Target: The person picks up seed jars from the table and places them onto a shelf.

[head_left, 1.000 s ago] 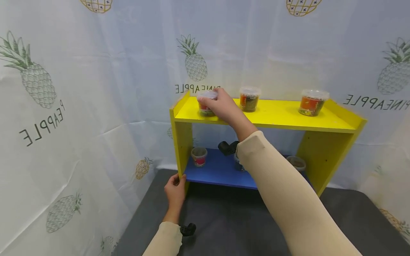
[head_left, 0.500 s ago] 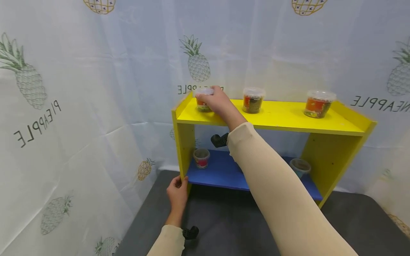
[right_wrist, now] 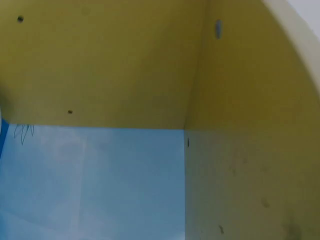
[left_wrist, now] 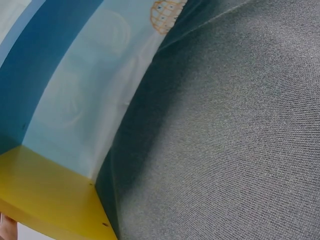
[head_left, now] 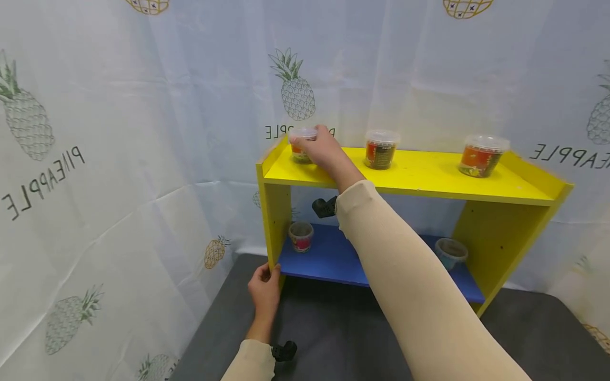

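Observation:
A yellow shelf unit with a blue lower board stands on the dark table. My right hand grips a lidded plastic tub with a red label, at the left end of the top board. Low on the left, my left hand holds the front edge of the yellow side panel, thumb in front. The left wrist view catches only a bit of the left hand beside the yellow panel. In the right wrist view the tub and right hand are out of sight; yellow boards fill much of it.
Two more lidded tubs stand on the top board, one near the middle and one toward the right. Below, an open-looking cup sits at left and another at right. A pineapple-print curtain hangs behind and left.
The right hand and its tub have shifted slightly left and back on the top board. My left hand keeps its hold. The head view has moved, and the sleeve now hides the lower board's middle cup.

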Demonstrator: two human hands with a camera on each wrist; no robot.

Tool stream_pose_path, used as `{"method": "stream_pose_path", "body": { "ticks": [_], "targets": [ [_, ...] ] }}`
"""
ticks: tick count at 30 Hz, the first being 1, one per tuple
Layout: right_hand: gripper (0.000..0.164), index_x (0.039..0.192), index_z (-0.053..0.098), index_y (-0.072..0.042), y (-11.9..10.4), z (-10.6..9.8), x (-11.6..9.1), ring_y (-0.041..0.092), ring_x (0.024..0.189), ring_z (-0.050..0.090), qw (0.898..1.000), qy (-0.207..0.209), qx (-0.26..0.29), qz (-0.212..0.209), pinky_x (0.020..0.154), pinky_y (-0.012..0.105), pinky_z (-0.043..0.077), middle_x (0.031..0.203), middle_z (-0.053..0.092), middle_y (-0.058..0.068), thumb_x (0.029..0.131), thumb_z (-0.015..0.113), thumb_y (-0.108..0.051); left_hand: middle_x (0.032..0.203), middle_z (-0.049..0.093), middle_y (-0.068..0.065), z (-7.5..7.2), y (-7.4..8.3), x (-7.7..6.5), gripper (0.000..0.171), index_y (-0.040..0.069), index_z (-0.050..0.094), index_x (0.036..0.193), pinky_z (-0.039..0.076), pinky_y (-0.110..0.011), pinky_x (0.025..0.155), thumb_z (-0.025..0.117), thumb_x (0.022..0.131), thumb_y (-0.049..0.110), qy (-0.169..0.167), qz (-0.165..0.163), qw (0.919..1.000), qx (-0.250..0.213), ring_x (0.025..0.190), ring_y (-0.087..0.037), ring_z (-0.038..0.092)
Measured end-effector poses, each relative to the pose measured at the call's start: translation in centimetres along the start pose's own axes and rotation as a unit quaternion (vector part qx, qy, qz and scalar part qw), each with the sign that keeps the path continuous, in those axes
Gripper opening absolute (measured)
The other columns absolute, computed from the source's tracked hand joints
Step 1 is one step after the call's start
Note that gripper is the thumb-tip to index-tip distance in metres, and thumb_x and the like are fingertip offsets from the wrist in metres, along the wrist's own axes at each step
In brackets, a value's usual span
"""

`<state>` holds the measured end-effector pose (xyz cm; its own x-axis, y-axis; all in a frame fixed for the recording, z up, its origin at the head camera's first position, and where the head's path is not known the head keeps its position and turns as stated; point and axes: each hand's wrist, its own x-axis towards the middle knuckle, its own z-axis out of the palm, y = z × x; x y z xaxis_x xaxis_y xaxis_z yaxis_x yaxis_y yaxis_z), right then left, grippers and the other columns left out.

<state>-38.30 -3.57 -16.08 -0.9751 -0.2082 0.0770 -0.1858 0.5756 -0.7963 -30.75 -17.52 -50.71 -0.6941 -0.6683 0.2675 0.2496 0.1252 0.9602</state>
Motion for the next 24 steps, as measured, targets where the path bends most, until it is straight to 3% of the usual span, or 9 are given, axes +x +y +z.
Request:
{"method": "stream_pose_path", "body": {
  "ticks": [5,14,17,20,24],
  "targets": [
    [0.089,0.157,0.008,-0.021,0.1,0.4,0.0,0.021,0.118,0.045,1.000,0.004,-0.017,-0.015,0.102,0.034,0.040,0.152,0.037,0.004,0.092,0.052,-0.063,0.097,0.073,-0.015,0.0,0.2,-0.1,0.020,0.001,0.073,0.101,0.053,-0.018,0.071,0.074,0.088,0.016,0.002,0.001,1.0000,0.004,0.084,-0.020,0.068],
    [0.088,0.153,0.015,-0.020,0.7,-0.3,-0.6,0.022,0.121,0.045,1.000,0.002,0.005,-0.022,0.106,0.036,0.038,0.146,0.041,0.005,0.089,0.058,-0.062,0.101,0.071,-0.019,0.3,0.7,-0.6,0.022,-0.001,0.071,0.105,0.057,-0.038,0.082,0.073,0.089,0.014,-0.022,-0.007,0.9997,0.001,0.092,-0.028,0.069],
    [0.099,0.157,0.007,-0.021,0.9,-0.7,-0.9,0.022,0.135,0.039,1.000,0.007,0.010,-0.021,0.114,0.037,0.033,0.156,0.032,0.004,0.086,0.063,-0.062,0.102,0.071,-0.019,0.5,0.9,-0.7,0.021,-0.002,0.070,0.105,0.057,-0.037,0.083,0.072,0.090,0.013,-0.032,-0.013,0.9994,-0.001,0.093,-0.027,0.069],
    [0.113,0.158,-0.008,-0.021,1.1,-0.7,-1.2,0.022,0.148,0.024,0.999,0.020,0.005,-0.034,0.120,0.039,0.023,0.166,0.013,0.003,0.084,0.065,-0.062,0.101,0.071,-0.019,0.5,1.0,-0.4,0.021,-0.002,0.070,0.104,0.057,-0.032,0.080,0.072,0.089,0.013,-0.031,-0.011,0.9995,-0.003,0.091,-0.026,0.069],
    [0.110,0.157,-0.013,-0.022,1.3,0.0,-2.5,0.023,0.152,0.016,0.995,0.046,-0.047,-0.072,0.121,0.043,0.021,0.167,0.004,0.002,0.086,0.058,-0.068,0.099,0.071,-0.020,-0.2,1.1,0.1,0.021,-0.004,0.069,0.102,0.054,-0.023,0.075,0.072,0.089,0.013,-0.025,0.001,0.9997,0.006,0.090,-0.027,0.068]
  ]
}}
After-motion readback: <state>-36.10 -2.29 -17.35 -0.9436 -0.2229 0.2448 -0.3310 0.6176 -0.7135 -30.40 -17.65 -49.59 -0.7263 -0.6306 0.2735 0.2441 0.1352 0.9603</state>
